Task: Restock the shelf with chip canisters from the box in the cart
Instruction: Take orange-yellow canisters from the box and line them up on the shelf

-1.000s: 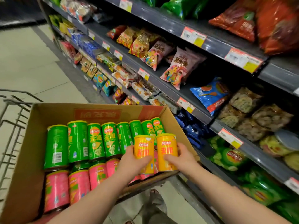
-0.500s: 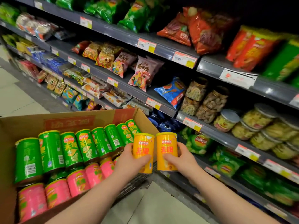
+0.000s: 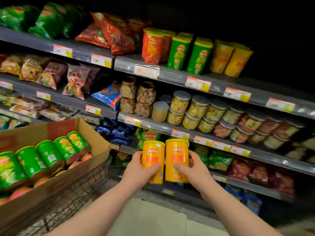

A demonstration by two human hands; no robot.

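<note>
Wrapping the fingers [image 3: 138, 155] of the left hand [image 3: 136, 171] round the left yellow canister [image 3: 152, 155], thumb laid across its front. Same curled grip by the right hand [image 3: 196, 169] on the right yellow canister [image 3: 177, 155]. Holding both upright, side by side, just about touching, out past the box [image 3: 95, 138] and level with a price-tagged shelf rail [image 3: 156, 126]. Behind and beside them: green chip bags [image 3: 219, 159]. Between the held pair and the upper shelf [image 3: 175, 77]: stacked snack jars [image 3: 197, 108]. Up on that shelf, upright: red, green and yellow shelved canisters [image 3: 179, 51]. Off to the left, in the box on the wire cart [image 3: 81, 189]: green canisters [image 3: 49, 155] lying over pink canisters [image 3: 20, 191].
</note>
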